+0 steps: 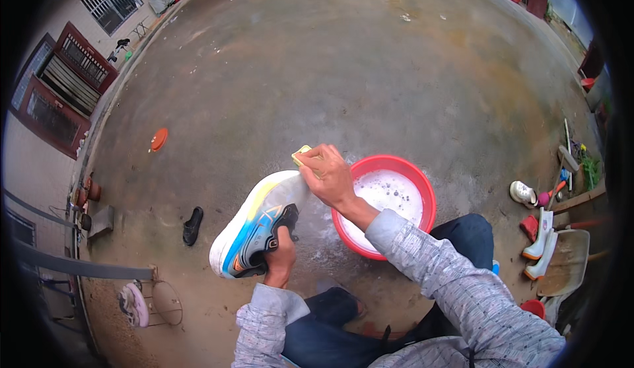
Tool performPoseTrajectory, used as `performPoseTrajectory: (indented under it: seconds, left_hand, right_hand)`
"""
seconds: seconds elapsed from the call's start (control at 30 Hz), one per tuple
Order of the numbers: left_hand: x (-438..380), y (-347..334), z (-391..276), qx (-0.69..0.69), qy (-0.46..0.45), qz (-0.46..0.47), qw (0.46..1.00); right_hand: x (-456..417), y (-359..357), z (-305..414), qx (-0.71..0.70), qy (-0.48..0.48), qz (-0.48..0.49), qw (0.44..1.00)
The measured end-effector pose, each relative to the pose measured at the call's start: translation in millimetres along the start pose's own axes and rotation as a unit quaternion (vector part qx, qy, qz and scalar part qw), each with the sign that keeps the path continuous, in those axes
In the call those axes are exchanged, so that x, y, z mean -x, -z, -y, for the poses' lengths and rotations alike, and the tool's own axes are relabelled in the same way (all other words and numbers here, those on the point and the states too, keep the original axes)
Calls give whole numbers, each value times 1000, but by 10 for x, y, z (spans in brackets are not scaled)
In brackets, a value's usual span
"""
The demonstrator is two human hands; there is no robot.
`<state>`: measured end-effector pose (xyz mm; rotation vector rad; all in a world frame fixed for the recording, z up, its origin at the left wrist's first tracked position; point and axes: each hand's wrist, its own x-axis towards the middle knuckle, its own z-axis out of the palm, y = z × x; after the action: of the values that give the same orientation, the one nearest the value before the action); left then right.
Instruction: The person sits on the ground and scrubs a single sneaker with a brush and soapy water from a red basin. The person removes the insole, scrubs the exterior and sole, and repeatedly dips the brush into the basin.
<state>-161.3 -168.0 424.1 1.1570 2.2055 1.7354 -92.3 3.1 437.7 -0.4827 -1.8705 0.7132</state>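
My left hand [281,256] grips a running shoe [260,224] by its ankle opening. The shoe has a thick white sole with blue and yellow sections, and its grey toe points up and away from me. Between the fingers of my right hand [329,174] is a small pale yellow scrubber [300,155], perhaps a brush. It sits just beyond the toe; my fingers hide whether it touches the shoe. Right of the shoe, below my right forearm, a red plastic basin [430,190] stands on the ground, holding white sudsy water.
A black slip-on shoe [192,226] and an orange lid [159,140] lie to the left on wet concrete [317,71]. A pinkish shoe [133,304] rests on a wire rack [168,302]. Rightward are white boots [542,242], a white clog [523,193] and a dustpan-like scoop [569,264].
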Motion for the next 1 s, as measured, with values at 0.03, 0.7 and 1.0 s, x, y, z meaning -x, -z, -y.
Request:
performPoseTrajectory:
  seconds: [0.03, 0.7, 1.0]
  left_hand:
    - [13, -10, 17, -15, -22, -4, 1000]
    - [63, 130, 287, -32, 53, 201, 978]
    - [78, 233, 105, -18, 92, 284, 954]
  right_hand:
    - [-22, 14, -10, 17, -35, -5, 999]
    - [26, 410, -129, -23, 42, 172, 984]
    - [-83, 183, 140, -79, 183, 185, 962]
